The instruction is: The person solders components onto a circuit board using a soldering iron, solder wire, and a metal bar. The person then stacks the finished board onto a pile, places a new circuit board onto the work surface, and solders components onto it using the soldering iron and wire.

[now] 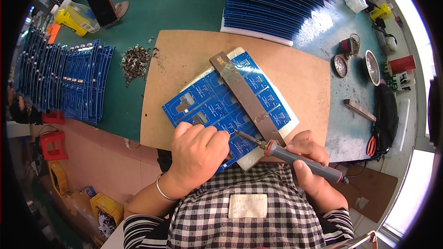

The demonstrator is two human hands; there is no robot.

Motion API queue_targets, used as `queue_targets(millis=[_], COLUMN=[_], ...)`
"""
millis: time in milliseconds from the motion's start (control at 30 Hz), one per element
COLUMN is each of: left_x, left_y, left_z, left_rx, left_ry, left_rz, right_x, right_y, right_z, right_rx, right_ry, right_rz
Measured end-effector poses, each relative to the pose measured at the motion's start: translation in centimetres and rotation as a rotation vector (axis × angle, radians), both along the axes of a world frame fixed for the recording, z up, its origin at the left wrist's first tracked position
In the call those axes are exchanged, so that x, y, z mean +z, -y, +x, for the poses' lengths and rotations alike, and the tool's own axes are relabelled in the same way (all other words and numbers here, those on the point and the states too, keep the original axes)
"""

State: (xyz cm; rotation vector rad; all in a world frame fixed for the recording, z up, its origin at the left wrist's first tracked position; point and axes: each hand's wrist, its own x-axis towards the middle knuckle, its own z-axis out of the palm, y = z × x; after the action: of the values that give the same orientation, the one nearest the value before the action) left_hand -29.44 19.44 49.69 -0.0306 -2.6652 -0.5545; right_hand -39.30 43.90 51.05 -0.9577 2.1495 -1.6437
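A blue circuit board panel (206, 91) lies tilted on a pale flat support (290, 128), with a brown metal bar (247, 97) laid across it. My right hand (310, 157) grips a grey and red soldering iron (300, 160) by its handle. The iron's tip points left and down at the panel, close to the fingers of my left hand. My left hand (199, 154) is closed over the panel's near edge. Whatever its fingers pinch is hidden or too thin to name.
Under the panel is a brown board (180, 48). Blue circuit boards stand in rows at left (83, 83) and far back (267, 9). A pile of small metal parts (135, 62) sits left. On the right are a metal bowl (372, 68), a metal block (360, 109) and red-handled scissors (371, 146).
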Motion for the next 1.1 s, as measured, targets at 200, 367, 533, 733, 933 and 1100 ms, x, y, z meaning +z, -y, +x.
queue_targets(millis=[200, 367, 533, 733, 933, 1100], left_x=[0.5, 1.5, 0.1, 0.5, 0.3, 0.4], left_y=[0.8, 0.6, -0.9, -2.2, -2.3, -2.4], left_z=[0.4, 1.6, 1.9, 1.4, 1.1, 1.2], left_rx=[0.009, 0.020, 0.005, -0.040, -0.049, -0.055], left_ry=[-0.018, 0.010, -0.050, -0.046, -0.037, -0.017], left_rz=[0.038, 0.150, 0.265, 0.077, 0.029, 0.021], right_x=[1.1, 2.5, 2.2, 1.5, 1.2, 1.3], right_y=[0.5, -0.1, -1.6, -2.3, -2.4, -2.3], right_z=[-0.6, -1.4, -0.5, 0.2, 0.2, 0.5], right_rx=[0.005, 0.070, -0.029, -0.020, 0.013, -0.030], right_ry=[-0.022, -0.173, -0.120, -0.068, -0.086, -0.026], right_rz=[0.031, 0.060, 0.019, 0.020, 0.030, -0.015])
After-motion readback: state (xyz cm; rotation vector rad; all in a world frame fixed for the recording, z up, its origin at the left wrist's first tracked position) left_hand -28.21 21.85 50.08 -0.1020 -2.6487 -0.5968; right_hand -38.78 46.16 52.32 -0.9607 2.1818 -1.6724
